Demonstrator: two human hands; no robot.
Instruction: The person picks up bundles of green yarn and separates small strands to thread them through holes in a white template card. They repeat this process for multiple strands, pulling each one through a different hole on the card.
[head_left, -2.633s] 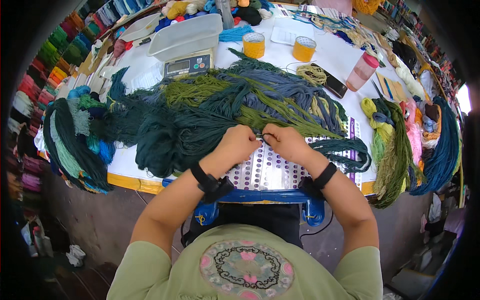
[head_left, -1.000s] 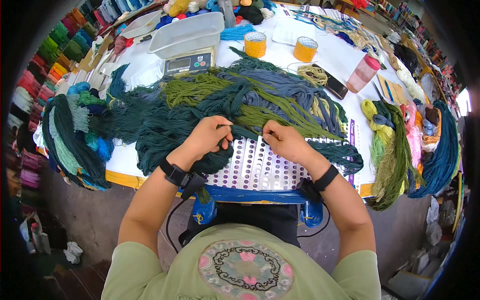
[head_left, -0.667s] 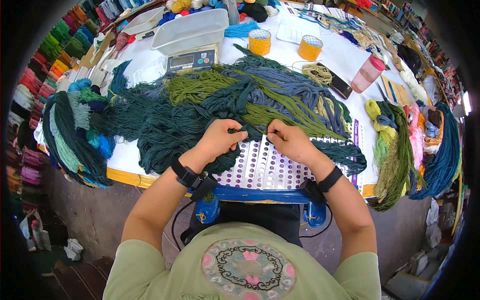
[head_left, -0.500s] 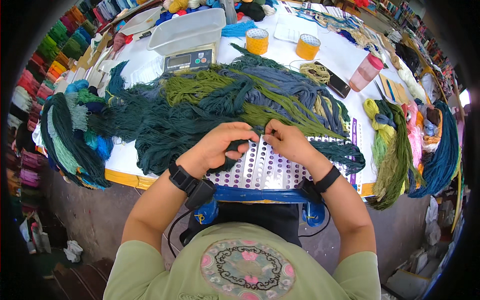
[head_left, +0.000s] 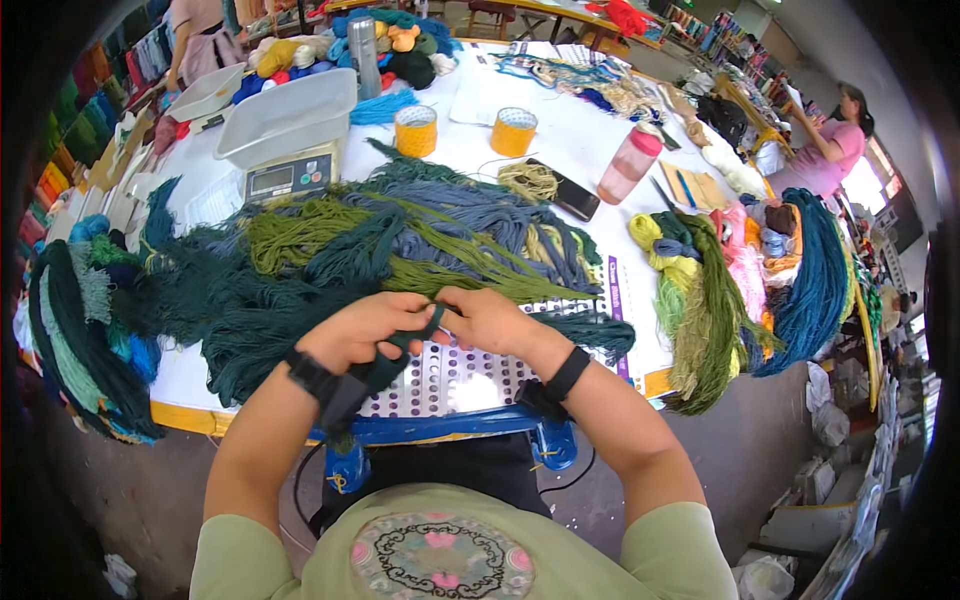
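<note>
A small bundle of dark green thread (head_left: pixel 388 368) hangs from my left hand (head_left: pixel 362 328), whose fingers are wrapped round it. Its upper end reaches the pinched fingers of my right hand (head_left: pixel 490 320), right beside the left. Below both hands lie white cards punched with rows of round holes (head_left: pixel 450 388). A big heap of loose dark green thread (head_left: pixel 250 310) spreads to the left. Olive green skeins (head_left: pixel 300 235) and grey-blue skeins (head_left: pixel 490 205) lie across the table beyond my hands.
Behind the heap stand a scale (head_left: pixel 290 175) with a plastic tub (head_left: pixel 290 115), two tape rolls (head_left: pixel 415 130), a phone (head_left: pixel 565 190) and a pink-lidded bottle (head_left: pixel 630 162). Coloured skeins (head_left: pixel 805 290) hang over the right edge. Another person (head_left: pixel 835 145) is at the far right.
The view has swung to the right and up, bringing other people into sight. My hands have drawn closer together, and the dark green bundle now hangs out below my left hand.
</note>
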